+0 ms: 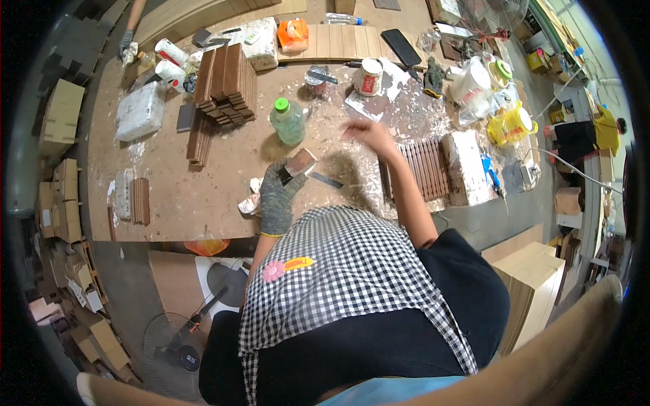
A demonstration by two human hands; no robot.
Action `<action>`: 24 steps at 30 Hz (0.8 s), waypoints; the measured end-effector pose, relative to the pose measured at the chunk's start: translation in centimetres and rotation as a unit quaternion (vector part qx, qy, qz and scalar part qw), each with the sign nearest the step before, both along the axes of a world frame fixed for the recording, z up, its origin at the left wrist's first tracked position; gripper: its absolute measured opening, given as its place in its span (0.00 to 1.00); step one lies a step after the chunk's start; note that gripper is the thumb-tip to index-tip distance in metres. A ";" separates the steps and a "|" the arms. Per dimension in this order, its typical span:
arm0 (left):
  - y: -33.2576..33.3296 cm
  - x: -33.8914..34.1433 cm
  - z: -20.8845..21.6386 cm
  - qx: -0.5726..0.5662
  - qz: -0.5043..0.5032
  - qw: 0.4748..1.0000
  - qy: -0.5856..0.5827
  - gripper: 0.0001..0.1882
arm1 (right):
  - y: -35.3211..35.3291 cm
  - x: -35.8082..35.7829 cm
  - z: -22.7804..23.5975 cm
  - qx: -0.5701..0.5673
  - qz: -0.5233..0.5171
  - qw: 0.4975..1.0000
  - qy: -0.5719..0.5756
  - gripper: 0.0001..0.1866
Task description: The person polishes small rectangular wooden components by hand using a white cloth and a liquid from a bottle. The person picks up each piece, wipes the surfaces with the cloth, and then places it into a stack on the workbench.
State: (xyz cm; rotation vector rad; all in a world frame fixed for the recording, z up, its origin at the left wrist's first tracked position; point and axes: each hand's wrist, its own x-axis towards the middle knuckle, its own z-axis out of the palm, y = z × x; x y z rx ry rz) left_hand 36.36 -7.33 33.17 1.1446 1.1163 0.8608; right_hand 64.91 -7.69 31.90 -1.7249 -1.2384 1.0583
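My left hand [276, 197], in a grey knitted glove, is closed around a small brown wooden block [301, 162] with a pale edge. A crumpled white cloth [250, 197] lies against the glove's left side. On the table to the right of the block is a flat dark strip [326, 180], like a scraper blade. My bare right hand [371, 137] hovers above the table, beyond and right of the block; motion smears its fingers. A clear green bottle with a bright green cap [288, 123] stands just beyond my left hand.
Brown wooden strips [227, 86] are stacked at the left. To the right sits a row of brown slats [424, 170] beside a white-smeared block [467, 168]. A white tub [368, 77], a phone [400, 47] and a yellow bag [509, 126] lie farther back. Another person's gloved hand [126, 46] shows far left.
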 end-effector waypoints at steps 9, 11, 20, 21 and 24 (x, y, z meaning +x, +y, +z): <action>0.6 1.1 1.2 0.107 -0.152 0.982 -0.019 0.29 | -5.6 -7.7 0.1 -0.064 -0.033 0.871 0.486 0.21; 2.3 -1.0 3.0 0.251 -0.133 0.956 0.069 0.31 | -6.4 -6.7 0.9 -0.030 -0.074 0.873 0.481 0.18; 23.1 -19.9 -5.4 0.408 0.264 0.589 0.645 0.27 | -7.9 -6.4 1.2 0.017 -0.057 0.843 0.534 0.16; 23.8 -21.2 -5.9 0.315 0.197 0.702 0.607 0.28 | -7.8 -6.4 0.8 0.008 -0.033 0.852 0.522 0.17; 23.7 -21.0 -5.5 0.251 0.128 0.777 0.562 0.24 | -6.8 -8.2 3.1 -0.003 -0.041 0.859 0.510 0.16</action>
